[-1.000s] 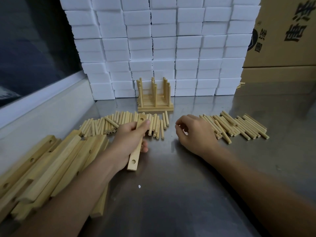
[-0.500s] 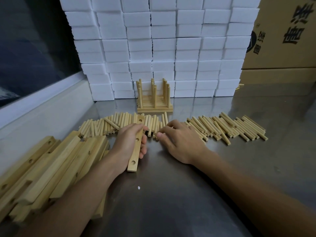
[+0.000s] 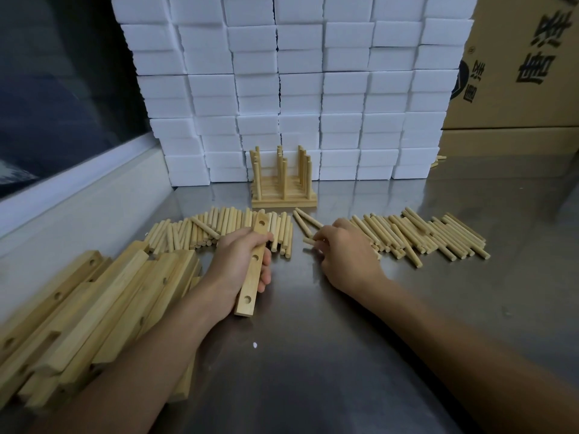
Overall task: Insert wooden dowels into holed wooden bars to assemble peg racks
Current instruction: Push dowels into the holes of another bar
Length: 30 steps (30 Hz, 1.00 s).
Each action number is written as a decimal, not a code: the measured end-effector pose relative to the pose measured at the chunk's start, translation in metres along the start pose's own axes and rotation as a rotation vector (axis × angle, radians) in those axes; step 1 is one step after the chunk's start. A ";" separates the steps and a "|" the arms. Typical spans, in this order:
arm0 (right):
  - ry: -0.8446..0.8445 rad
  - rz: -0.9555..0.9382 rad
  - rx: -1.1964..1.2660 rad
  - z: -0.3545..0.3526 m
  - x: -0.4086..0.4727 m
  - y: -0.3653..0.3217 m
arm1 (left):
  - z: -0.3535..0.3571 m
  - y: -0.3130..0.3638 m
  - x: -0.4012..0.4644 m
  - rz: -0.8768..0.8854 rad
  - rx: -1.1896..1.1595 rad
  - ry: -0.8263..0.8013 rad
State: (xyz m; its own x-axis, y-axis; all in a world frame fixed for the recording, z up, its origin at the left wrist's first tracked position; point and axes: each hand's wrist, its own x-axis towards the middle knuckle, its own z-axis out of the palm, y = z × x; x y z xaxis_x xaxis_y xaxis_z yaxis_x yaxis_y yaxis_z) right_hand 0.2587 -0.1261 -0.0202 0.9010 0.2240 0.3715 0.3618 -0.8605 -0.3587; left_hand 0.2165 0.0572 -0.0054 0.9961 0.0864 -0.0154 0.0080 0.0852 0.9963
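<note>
My left hand (image 3: pixel 239 261) grips a holed wooden bar (image 3: pixel 252 277) that lies lengthwise on the steel table, three holes showing on its top face. Behind it spreads a row of wooden dowels (image 3: pixel 225 227). My right hand (image 3: pixel 343 255) rests on the table to the right, its fingertips pinching a short dowel (image 3: pixel 309 242) at the edge of a second dowel pile (image 3: pixel 423 236). Two loose dowels (image 3: pixel 305 219) lie between the piles. Assembled peg racks (image 3: pixel 283 183) stand at the back centre.
A heap of holed wooden bars (image 3: pixel 94 308) fills the left of the steel table (image 3: pixel 313 355). A wall of stacked white foam blocks (image 3: pixel 297 89) closes the back. Cardboard boxes (image 3: pixel 517 73) stand back right. A white ledge (image 3: pixel 78 189) runs along the left.
My right hand reached left to the near dowel row, then drew back right with a dowel pinched in its fingertips. My left hand kept hold of the bar, barely shifting.
</note>
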 end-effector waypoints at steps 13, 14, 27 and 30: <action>0.205 -0.132 0.160 0.000 -0.004 -0.003 | 0.002 -0.004 0.004 0.039 0.071 0.033; 0.210 -0.132 0.160 -0.001 -0.004 -0.003 | 0.002 -0.005 0.003 0.043 0.077 0.024; 0.313 -0.381 0.267 -0.005 -0.009 -0.004 | 0.005 -0.006 -0.004 0.165 0.248 -0.081; 0.300 -0.407 0.206 -0.005 -0.011 -0.005 | 0.005 -0.006 -0.005 0.167 0.239 -0.079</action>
State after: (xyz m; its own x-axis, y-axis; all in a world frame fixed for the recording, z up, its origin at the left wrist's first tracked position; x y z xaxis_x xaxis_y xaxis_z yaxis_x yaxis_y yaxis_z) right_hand 0.2461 -0.1263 -0.0182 0.5811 0.3541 0.7328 0.7340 -0.6169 -0.2840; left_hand 0.2116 0.0511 -0.0106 0.9890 0.0013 0.1476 -0.1455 -0.1603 0.9763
